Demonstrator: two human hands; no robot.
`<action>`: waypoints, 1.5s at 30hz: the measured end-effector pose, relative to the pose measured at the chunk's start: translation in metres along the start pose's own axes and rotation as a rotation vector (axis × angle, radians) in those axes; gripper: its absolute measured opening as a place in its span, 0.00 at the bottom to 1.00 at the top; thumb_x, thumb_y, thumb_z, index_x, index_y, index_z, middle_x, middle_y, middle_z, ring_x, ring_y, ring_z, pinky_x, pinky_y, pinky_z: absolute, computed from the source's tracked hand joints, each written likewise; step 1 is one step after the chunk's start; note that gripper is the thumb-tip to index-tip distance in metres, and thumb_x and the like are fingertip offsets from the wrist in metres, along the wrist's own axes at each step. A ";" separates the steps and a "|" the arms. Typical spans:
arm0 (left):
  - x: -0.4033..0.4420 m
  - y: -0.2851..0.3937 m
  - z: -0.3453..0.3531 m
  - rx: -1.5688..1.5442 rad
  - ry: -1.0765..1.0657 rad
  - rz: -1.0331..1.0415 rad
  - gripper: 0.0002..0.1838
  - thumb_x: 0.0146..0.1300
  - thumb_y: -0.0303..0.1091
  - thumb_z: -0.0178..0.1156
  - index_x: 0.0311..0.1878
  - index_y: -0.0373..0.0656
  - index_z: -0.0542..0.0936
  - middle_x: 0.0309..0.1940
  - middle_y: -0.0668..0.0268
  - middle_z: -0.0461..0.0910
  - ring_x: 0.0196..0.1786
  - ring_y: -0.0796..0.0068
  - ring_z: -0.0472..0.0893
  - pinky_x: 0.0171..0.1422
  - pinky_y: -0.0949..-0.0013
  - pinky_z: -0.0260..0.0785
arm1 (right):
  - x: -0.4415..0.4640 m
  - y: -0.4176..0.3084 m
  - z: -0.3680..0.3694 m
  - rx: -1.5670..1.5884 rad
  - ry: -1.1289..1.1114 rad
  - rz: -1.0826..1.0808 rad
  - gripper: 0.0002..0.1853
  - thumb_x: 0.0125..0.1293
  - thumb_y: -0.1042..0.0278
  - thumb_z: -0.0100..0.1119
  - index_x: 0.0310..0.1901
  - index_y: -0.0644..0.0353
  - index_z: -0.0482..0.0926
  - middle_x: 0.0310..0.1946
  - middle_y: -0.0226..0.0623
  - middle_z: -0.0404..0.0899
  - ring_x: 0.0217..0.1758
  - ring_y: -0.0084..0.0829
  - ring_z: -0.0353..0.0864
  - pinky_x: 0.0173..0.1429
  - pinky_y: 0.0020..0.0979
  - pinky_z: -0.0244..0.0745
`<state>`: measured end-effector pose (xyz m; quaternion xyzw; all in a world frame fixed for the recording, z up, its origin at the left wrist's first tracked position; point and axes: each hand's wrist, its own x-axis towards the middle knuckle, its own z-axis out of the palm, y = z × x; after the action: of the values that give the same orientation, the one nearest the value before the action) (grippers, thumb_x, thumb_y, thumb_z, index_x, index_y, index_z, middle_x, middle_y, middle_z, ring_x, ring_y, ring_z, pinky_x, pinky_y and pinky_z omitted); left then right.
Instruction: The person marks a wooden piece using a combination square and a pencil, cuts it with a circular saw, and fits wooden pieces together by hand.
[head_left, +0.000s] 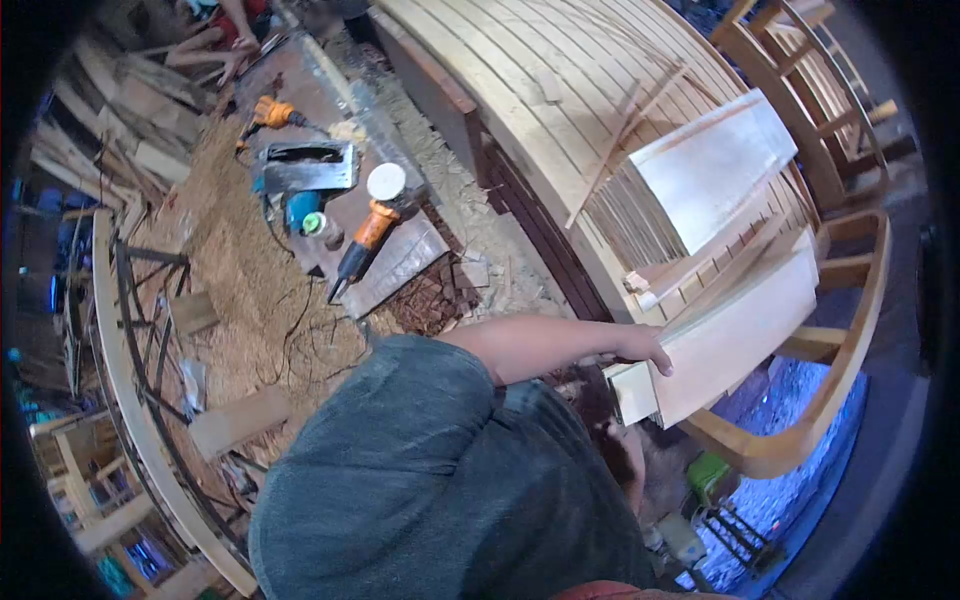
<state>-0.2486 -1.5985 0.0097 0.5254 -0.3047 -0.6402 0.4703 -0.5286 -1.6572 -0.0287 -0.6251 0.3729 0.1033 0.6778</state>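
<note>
My left hand [645,346] reaches across from the grey sleeve. Its fingers are bent over the near end of a stack of pale wooden boards [740,325], which lies tilted. A small light block-like end [635,392] shows just below the fingers. Beneath the stack is a strip of bare skin, perhaps my right forearm; the right hand itself is hidden. Just beyond stands a second stack of boards [715,165], its layered edges facing me, on a slatted wooden surface [500,75].
An orange angle grinder [368,238] with a white disc, a metal-plated power tool [308,166], a small bottle [320,228] and another orange tool [272,112] lie left. Sawdust [235,255] covers the ground. A curved wooden frame [860,350] stands right. Another person's hand [238,55] shows at upper left.
</note>
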 end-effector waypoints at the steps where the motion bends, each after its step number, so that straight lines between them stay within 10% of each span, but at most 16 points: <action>1: -0.002 0.000 -0.002 0.001 0.020 -0.013 0.66 0.49 0.58 0.75 0.79 0.25 0.50 0.77 0.37 0.56 0.79 0.49 0.61 0.81 0.62 0.53 | -0.001 0.018 -0.019 0.278 -0.156 0.005 0.15 0.78 0.60 0.53 0.54 0.64 0.76 0.42 0.36 0.80 0.39 0.28 0.78 0.42 0.31 0.77; 5: 0.013 -0.014 -0.048 0.072 -0.095 -0.141 0.52 0.52 0.54 0.74 0.75 0.36 0.65 0.63 0.50 0.75 0.61 0.60 0.78 0.57 0.62 0.73 | 0.061 0.051 -0.090 0.667 0.031 0.103 0.27 0.80 0.47 0.50 0.67 0.61 0.70 0.60 0.43 0.81 0.55 0.38 0.85 0.58 0.36 0.83; 9: -0.025 -0.026 -0.088 0.105 -0.090 -0.235 0.37 0.51 0.49 0.76 0.64 0.47 0.77 0.45 0.67 0.80 0.41 0.73 0.80 0.33 0.65 0.70 | 0.084 -0.043 -0.067 0.987 0.047 -0.083 0.40 0.75 0.29 0.43 0.72 0.58 0.68 0.75 0.47 0.66 0.80 0.45 0.60 0.82 0.53 0.54; 16: -0.172 -0.004 -0.105 0.203 0.077 -0.199 0.53 0.39 0.41 0.82 0.74 0.46 0.71 0.53 0.58 0.82 0.53 0.64 0.81 0.47 0.63 0.75 | 0.156 -0.093 -0.080 1.110 -0.195 -0.510 0.37 0.73 0.38 0.54 0.73 0.56 0.69 0.73 0.37 0.69 0.74 0.47 0.68 0.75 0.61 0.63; 17: -0.199 -0.001 -0.098 0.238 0.152 -0.203 0.55 0.38 0.40 0.82 0.75 0.45 0.69 0.53 0.56 0.82 0.54 0.63 0.81 0.48 0.62 0.75 | 0.192 -0.075 -0.112 1.439 -0.490 -0.483 0.37 0.73 0.38 0.52 0.73 0.55 0.69 0.74 0.38 0.69 0.75 0.48 0.68 0.76 0.62 0.62; 26: -0.320 -0.108 -0.069 0.383 0.490 -0.097 0.64 0.31 0.37 0.83 0.79 0.43 0.64 0.59 0.45 0.82 0.61 0.52 0.81 0.63 0.59 0.73 | 0.139 -0.128 0.013 0.907 0.079 -0.484 0.37 0.73 0.37 0.51 0.74 0.55 0.68 0.74 0.39 0.68 0.75 0.49 0.67 0.76 0.61 0.62; 45: -0.632 -0.245 0.013 0.641 1.164 0.285 0.64 0.23 0.41 0.86 0.75 0.48 0.70 0.50 0.50 0.83 0.55 0.47 0.81 0.59 0.56 0.73 | -0.010 -0.167 0.378 0.640 -0.255 -0.488 0.38 0.73 0.36 0.49 0.74 0.55 0.67 0.75 0.39 0.67 0.75 0.49 0.66 0.77 0.60 0.61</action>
<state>-0.3271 -0.9256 0.0406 0.8525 -0.2427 -0.0629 0.4586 -0.2920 -1.3375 0.0833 -0.4354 0.1404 -0.1047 0.8830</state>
